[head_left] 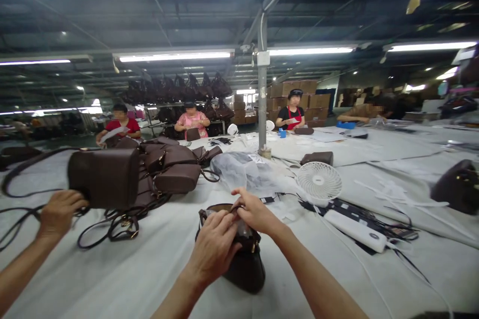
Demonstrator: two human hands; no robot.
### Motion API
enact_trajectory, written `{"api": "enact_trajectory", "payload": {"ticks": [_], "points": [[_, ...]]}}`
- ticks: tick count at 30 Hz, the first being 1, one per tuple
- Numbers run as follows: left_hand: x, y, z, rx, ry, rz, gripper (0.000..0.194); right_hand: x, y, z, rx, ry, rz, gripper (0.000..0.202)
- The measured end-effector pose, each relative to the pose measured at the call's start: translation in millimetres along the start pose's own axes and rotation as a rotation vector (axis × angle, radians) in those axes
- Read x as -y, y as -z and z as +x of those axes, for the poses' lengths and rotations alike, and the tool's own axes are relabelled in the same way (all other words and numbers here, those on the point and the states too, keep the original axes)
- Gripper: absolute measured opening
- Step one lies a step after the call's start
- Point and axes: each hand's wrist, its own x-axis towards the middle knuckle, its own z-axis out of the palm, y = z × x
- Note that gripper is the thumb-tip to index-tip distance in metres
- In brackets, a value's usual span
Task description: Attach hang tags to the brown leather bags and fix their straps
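Observation:
A small dark brown handbag [245, 273] stands on the white-covered table in front of me, its top open and a tan lining showing. My left hand [216, 245] grips the near side of its mouth, fingers bent over the rim and thumb against the body. Across from it, my right hand [256, 212] pinches the edge at the top right, index finger raised a little. Clear plastic shows inside the opening. Whatever small part lies between the fingertips is hidden. A gold-coloured fitting is visible on the bag's right side.
At the left, a co-worker's hand [62, 209] is beside a brown bag [105, 178]; more bags [177, 178] pile behind it. Clear plastic sheeting [243, 169], a white fan [319, 181], a white power bank-like device [355, 230] with cables and a post [262, 84] stand ahead. Several co-workers sit beyond.

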Motion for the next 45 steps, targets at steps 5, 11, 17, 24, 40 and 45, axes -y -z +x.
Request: {"api": "enact_trajectory", "payload": {"ticks": [5,11,17,24,40,45], "points": [[-12,-17.8,10,0.142,0.145,0.160,0.052,-2,2,9,0.028,-0.094,0.023,0.046],[-4,-8.6,23,0.186,0.127,0.012,0.034,2,3,-3,-0.197,-0.044,-0.100,0.033],[2,-1.9,27,0.225,0.066,-0.014,0.016,-22,12,-41,-0.144,-0.098,0.060,0.029],[15,9.0,40,0.358,-0.021,-0.090,0.019,-53,-37,-89,-0.216,-0.069,0.406,0.071],[-17,-0.4,17,0.151,0.135,-0.104,0.021,-38,-53,-99,-0.536,-0.089,0.148,0.015],[-19,-9.4,6,0.066,0.119,-0.159,0.032,-21,-50,-87,-0.533,-0.129,0.212,0.027]]}}
